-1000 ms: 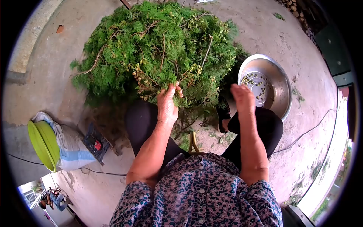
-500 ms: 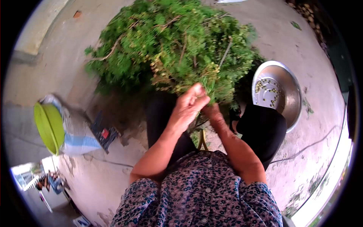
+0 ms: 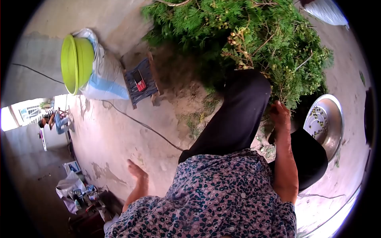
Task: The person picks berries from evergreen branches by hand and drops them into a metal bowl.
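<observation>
A big heap of leafy green branches [image 3: 274, 51], dotted with small yellowish-green cones, lies in front of my knees. At its lower edge my right hand [image 3: 280, 114] is closed, fingers curled round the end of a leafy branch. My left hand [image 3: 137, 171] is held far out to the left, over the concrete floor and away from the heap. Its fingers look stretched out, slightly blurred, and I see nothing in them. To the right of my leg a metal basin [image 3: 335, 123] holds several small green cones.
On the left, a lime-green tub [image 3: 77, 65] rests against a white and blue sack [image 3: 105, 77]. Near it is a low stool [image 3: 139, 81] with a red and black object on top. A cable [image 3: 147, 127] crosses the floor. Far left, a person [image 3: 57, 119] sits beside clutter.
My left hand has left the branches and swung out to the left. My right hand stays at the heap's edge. The view has turned left, bringing in the stool and clutter.
</observation>
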Available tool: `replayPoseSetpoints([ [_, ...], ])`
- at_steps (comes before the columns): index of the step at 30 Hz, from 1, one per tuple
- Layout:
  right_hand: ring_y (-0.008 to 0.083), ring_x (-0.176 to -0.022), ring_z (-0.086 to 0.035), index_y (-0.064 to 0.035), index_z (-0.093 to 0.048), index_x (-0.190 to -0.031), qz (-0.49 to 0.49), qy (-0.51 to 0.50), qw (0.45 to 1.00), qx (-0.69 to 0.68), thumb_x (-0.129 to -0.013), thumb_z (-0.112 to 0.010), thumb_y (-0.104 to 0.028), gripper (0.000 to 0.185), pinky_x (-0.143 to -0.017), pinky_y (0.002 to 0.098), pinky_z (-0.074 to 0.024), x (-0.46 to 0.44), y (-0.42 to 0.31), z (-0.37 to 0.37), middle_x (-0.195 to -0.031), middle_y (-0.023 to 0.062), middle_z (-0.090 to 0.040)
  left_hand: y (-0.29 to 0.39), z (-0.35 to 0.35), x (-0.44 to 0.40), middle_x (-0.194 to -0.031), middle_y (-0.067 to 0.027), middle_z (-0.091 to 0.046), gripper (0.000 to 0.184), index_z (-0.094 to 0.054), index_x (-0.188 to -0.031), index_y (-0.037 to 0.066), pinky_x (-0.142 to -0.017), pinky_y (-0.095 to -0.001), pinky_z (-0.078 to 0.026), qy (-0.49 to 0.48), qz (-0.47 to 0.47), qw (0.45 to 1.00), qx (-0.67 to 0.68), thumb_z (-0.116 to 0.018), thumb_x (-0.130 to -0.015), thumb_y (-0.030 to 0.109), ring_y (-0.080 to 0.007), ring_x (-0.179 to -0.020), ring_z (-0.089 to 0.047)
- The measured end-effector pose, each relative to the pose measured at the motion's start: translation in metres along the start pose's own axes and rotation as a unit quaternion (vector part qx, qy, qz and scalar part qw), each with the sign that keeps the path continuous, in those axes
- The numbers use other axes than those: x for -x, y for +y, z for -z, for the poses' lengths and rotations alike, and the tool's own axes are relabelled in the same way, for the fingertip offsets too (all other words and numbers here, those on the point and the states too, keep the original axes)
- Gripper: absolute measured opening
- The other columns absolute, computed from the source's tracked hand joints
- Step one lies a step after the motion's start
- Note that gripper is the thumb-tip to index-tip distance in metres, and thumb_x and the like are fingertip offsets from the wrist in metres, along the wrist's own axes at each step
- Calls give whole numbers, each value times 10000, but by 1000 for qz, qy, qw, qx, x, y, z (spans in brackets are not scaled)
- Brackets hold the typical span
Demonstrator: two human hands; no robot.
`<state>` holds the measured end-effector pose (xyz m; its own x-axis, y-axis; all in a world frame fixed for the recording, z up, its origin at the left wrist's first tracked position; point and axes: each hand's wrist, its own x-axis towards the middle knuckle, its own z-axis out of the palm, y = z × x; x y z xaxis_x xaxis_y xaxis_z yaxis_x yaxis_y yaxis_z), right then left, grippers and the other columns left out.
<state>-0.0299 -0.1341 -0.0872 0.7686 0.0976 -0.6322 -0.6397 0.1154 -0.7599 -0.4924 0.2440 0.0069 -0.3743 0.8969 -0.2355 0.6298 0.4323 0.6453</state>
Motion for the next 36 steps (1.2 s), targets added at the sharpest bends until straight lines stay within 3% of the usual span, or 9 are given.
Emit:
replayPoseSetpoints([
  [3,140,-663,-537,12,-606,-822,17,-32,999,26,-878,-556,-227,251,-606,268,-446,-4,5,4,-712,52,-570,-14,-13,40,-1090,-122,-575,531,-559,-1089,-1,-821,-327,-454,-188,-59,969,-147,-466,-870,474,-206,-965,-545],
  [6,160,-677,-559,14,-594,-874,283,-37,841,460,-867,-534,-76,109,-623,273,-458,5,-5,-4,-733,73,-571,10,-48,103,-1117,-116,-568,566,-543,-1121,13,-865,-335,-426,-419,-63,899,-111,-446,-865,508,-216,-1010,-528],
  [11,202,-710,-591,-48,-583,-1005,306,-84,839,442,-794,-563,25,223,-625,300,-463,11,-11,-13,-775,97,-565,67,-67,178,-1162,-106,-555,626,-515,-1174,35,-940,-347,-379,-652,153,743,21,-413,-856,565,-233,-1085,-500],
  [17,186,-676,-568,-26,-583,-936,321,-51,802,502,-805,-592,-38,132,-616,310,-463,-5,1,0,-735,61,-555,96,-95,136,-1300,-138,-456,685,-432,-1278,58,-1042,-412,-267,-703,180,580,371,-343,-862,595,-255,-1234,-387],
  [20,143,-609,-512,-87,-516,-717,16,-6,998,-60,-824,-630,-187,186,-602,291,-435,1,-15,-13,-680,30,-520,42,-88,129,-1313,-85,-442,551,-431,-1291,54,-1030,-342,-258,-716,116,684,-71,-468,-891,431,-206,-1249,-351],
  [25,129,-701,-532,-16,-595,-952,31,-7,993,-115,-746,-650,-96,228,-650,255,-436,-2,1,0,-778,20,-559,-55,-104,63,-1028,-75,-624,305,-568,-1091,-31,-899,-289,-400,-588,-234,753,-180,-577,-842,146,-199,-979,-559],
  [29,92,-655,-516,-20,-626,-913,56,-12,995,-77,-719,-651,-81,205,-601,238,-413,-5,12,2,-742,-6,-581,134,-134,162,-968,-86,-630,193,-588,-1029,-32,-830,-271,-447,-404,-341,848,20,-515,-875,60,-150,-917,-581],
  [33,90,-680,-542,-45,-631,-888,81,-37,992,-91,-710,-644,-9,181,-653,224,-430,11,2,3,-751,-1,-596,219,-144,268,-965,-119,-623,193,-566,-1064,-15,-811,-282,-475,-526,-420,706,220,-472,-904,38,-168,-900,-594],
  [36,145,-826,-572,-57,-600,-922,49,-51,985,-160,-722,-610,46,225,-730,274,-458,25,-14,-2,-877,24,-613,212,-180,329,-990,-114,-618,175,-572,-1042,-9,-793,-292,-488,-708,-230,618,251,-496,-894,46,-173,-896,-598],
])
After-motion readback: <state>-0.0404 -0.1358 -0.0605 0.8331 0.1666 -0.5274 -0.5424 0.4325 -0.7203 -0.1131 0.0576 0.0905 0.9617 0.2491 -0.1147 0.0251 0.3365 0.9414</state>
